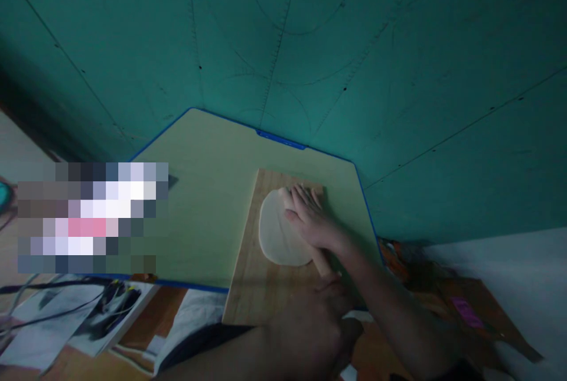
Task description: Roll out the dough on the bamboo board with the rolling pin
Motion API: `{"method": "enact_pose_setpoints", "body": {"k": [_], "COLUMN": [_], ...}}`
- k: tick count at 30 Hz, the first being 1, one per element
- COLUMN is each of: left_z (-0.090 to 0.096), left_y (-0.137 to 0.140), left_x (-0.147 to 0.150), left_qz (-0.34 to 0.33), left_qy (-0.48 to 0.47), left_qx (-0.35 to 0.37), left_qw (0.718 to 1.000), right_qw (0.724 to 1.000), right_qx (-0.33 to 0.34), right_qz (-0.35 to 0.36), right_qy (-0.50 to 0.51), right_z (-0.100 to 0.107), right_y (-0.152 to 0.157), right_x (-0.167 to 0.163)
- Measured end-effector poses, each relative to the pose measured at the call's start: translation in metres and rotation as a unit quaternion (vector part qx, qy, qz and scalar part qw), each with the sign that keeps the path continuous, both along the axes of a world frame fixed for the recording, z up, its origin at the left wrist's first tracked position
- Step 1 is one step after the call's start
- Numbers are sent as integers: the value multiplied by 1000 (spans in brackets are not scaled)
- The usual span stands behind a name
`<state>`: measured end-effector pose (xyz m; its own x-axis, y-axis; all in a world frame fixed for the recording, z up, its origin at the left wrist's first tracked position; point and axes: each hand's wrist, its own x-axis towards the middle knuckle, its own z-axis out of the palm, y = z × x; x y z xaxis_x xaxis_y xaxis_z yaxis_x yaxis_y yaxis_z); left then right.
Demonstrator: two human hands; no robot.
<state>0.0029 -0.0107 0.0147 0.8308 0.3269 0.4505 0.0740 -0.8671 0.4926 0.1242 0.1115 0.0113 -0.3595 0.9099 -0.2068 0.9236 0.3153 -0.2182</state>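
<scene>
A thin, pale, roughly round sheet of dough (274,230) lies flat on a wooden board (248,289). Slanting across its right side is a light wooden rolling pin (322,263). My right hand (309,215) bears down on the pin's far part, the fingers stretched forward over it and the thumb toward the dough. At the near end, my left hand (321,307) is closed around the pin, low over the board's near right part. That hand is dark and slightly blurred. Both hands cover parts of the pin, and the dough's right edge is partly hidden.
Under the board is a pale green tabletop (208,192) with a blue rim, against a green wall (283,44). A pixelated patch (93,218) hides something at the left. Cables and papers (53,316) lie lower left, cardboard (473,304) at the right.
</scene>
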Motion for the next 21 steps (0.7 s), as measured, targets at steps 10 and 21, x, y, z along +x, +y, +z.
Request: {"method": "enact_pose_setpoints", "body": {"k": [10,21], "left_z": [23,-9], "left_y": [57,134], "left_x": [-116,-54], "left_qz": [251,343], "left_qy": [-80,227], "left_qx": [-50,77], "left_qw": [963,908], "right_qw": [973,983], "right_qx": [105,164], "right_qz": [199,-37], "right_qy": [47,-76], "right_z": [8,12], "right_y": [-43,-80], "right_x": [-52,59]}}
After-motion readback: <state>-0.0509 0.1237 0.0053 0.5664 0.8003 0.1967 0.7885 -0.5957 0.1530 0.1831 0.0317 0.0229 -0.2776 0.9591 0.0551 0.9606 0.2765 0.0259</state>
